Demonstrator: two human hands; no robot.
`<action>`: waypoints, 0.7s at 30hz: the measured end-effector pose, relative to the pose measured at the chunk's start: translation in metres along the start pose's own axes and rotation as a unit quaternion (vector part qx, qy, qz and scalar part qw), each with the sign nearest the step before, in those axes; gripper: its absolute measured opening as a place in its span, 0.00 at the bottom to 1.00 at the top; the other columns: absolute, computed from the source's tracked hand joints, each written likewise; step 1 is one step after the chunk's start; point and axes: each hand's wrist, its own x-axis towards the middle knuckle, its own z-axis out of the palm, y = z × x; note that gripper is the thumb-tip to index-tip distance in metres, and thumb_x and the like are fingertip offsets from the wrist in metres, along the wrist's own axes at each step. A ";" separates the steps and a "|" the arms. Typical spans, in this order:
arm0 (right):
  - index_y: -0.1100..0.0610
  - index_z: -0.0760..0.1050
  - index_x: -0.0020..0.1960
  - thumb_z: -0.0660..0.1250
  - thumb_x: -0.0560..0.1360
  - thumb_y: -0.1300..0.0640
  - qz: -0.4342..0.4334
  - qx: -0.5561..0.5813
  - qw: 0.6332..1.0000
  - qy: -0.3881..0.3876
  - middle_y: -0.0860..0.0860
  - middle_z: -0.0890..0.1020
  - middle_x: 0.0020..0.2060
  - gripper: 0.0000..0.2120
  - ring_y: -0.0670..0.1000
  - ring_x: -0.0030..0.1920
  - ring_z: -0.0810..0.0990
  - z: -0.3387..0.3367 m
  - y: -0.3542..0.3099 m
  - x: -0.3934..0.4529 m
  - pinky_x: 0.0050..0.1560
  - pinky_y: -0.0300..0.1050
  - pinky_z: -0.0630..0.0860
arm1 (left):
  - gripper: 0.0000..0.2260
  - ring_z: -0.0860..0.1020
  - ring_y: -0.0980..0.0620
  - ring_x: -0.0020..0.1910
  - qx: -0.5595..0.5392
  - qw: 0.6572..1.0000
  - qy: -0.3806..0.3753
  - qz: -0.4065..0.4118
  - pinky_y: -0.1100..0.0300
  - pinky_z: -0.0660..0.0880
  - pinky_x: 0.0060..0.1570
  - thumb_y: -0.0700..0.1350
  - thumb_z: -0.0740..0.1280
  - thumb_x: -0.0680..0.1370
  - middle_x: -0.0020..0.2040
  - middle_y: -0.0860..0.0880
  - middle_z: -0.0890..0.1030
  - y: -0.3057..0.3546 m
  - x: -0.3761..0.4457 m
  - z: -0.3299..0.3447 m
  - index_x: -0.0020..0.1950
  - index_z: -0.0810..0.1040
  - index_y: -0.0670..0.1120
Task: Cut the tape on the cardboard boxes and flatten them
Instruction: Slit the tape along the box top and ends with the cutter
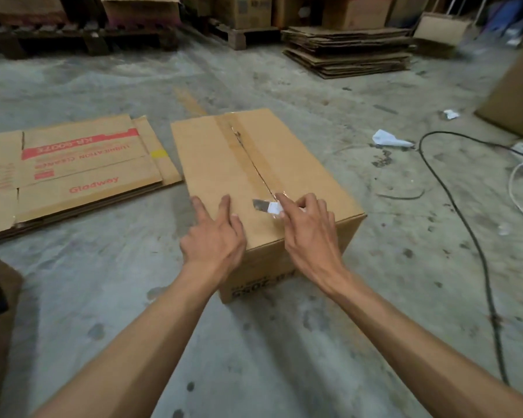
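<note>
A closed cardboard box (224, 158) stands on the concrete floor in front of me. A strip of brown tape (251, 149) runs along its top seam, and a dark slit shows down the middle of the strip. My right hand (308, 233) is shut on a small blade (261, 205) with a white wrapped grip, its tip resting on the box top at the near end of the seam. My left hand (215, 236) lies flat with fingers spread on the near left part of the box top.
Flattened boxes with red print (73, 170) lie on the floor to the left. A stack of flat cardboard (347, 49) sits at the back, with pallets and boxes behind. A black cable (465, 224) and scraps of white paper (390, 140) lie on the right.
</note>
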 end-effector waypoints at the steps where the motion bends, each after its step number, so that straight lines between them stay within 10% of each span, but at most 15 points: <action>1: 0.49 0.72 0.68 0.56 0.81 0.52 0.018 0.009 1.000 0.006 0.51 0.70 0.47 0.17 0.55 0.47 0.71 0.000 0.001 -0.011 0.46 0.51 0.67 | 0.23 0.75 0.32 0.61 -0.006 1.000 -0.004 -0.002 0.46 0.70 0.58 0.56 0.47 0.84 0.80 0.39 0.47 0.006 0.002 0.003 0.80 0.52 0.59; 7: 0.51 0.70 0.63 0.56 0.83 0.50 0.093 0.105 0.990 -0.023 0.49 0.76 0.55 0.12 0.60 0.49 0.78 -0.005 0.012 -0.045 0.44 0.55 0.76 | 0.21 0.74 0.33 0.59 0.018 1.000 0.006 0.023 0.43 0.69 0.53 0.59 0.46 0.83 0.75 0.38 0.56 0.004 0.012 0.008 0.76 0.56 0.58; 13: 0.48 0.73 0.56 0.56 0.81 0.41 0.094 0.059 0.991 -0.072 0.44 0.80 0.47 0.13 0.52 0.47 0.79 -0.029 0.019 -0.054 0.43 0.49 0.73 | 0.19 0.50 0.37 0.78 -0.052 0.997 0.006 0.056 0.32 0.55 0.70 0.60 0.47 0.82 0.80 0.48 0.51 -0.002 0.023 0.020 0.72 0.60 0.57; 21: 0.48 0.74 0.53 0.55 0.81 0.39 0.070 0.016 0.991 -0.115 0.44 0.77 0.42 0.15 0.51 0.43 0.78 -0.029 0.018 -0.059 0.40 0.48 0.72 | 0.23 0.56 0.37 0.77 -0.102 0.992 0.019 0.069 0.33 0.62 0.67 0.63 0.45 0.81 0.81 0.48 0.49 -0.008 0.023 0.023 0.74 0.59 0.57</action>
